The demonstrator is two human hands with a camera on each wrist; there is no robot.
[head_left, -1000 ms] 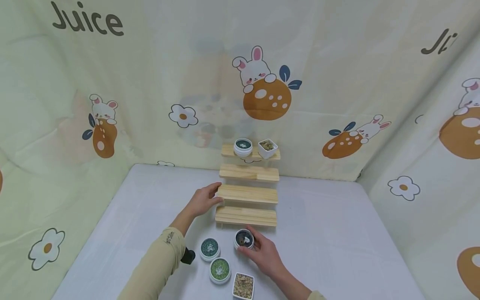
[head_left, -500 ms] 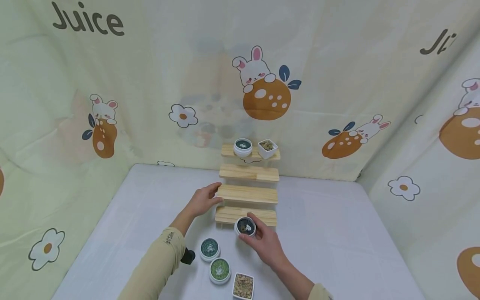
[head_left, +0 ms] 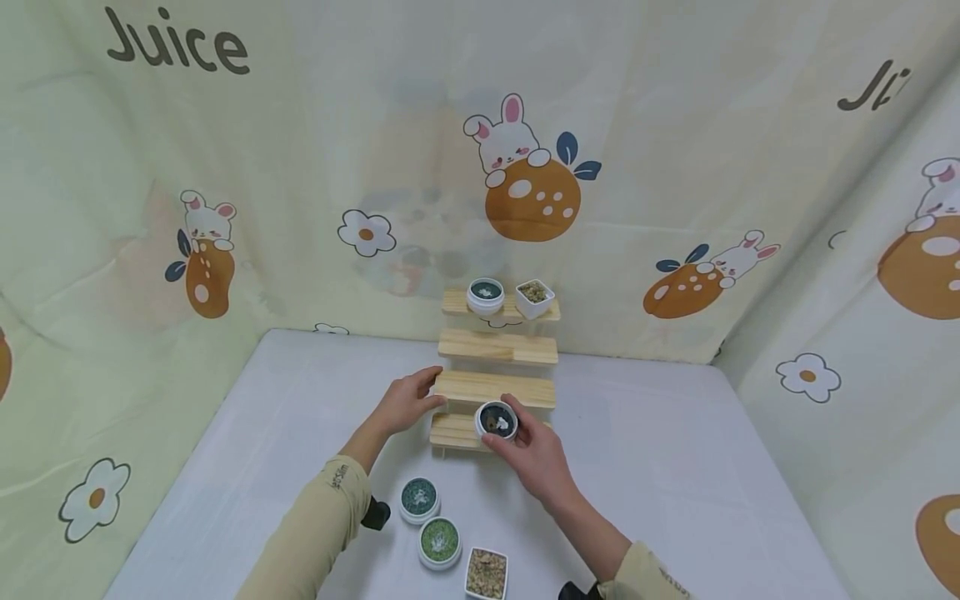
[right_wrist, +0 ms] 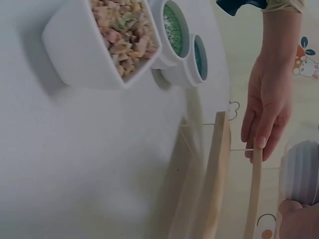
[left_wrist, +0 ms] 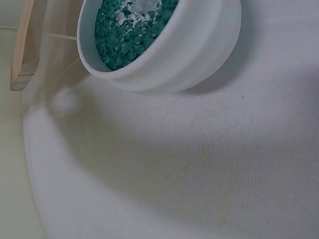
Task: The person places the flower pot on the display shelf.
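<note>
In the head view my right hand [head_left: 536, 454] holds a small round white pot [head_left: 478, 431] with dark filling and a pale patch. The pot is above the lowest board of a four-tier wooden stand [head_left: 495, 387]. At the stand's left end, my left hand [head_left: 403, 403] grips the end of the second board from the bottom. The right wrist view shows the left hand [right_wrist: 271, 102] with its thumb and fingers on that board, and the held pot [right_wrist: 300, 172] at the right edge with right-hand fingers [right_wrist: 299, 219] on it.
Two round pots, one teal-filled [head_left: 419, 497] and one green-filled [head_left: 439, 541], stand before the stand, near a square pot of tan bits [head_left: 487, 573]. The top board bears a round pot [head_left: 486, 297] and a square pot [head_left: 534, 298]. A printed cloth [head_left: 360, 125] hangs behind.
My right hand has raised the dark-filled pot from the table in front of the stand to over its lowest board. The left hand has stayed at the stand's side.
</note>
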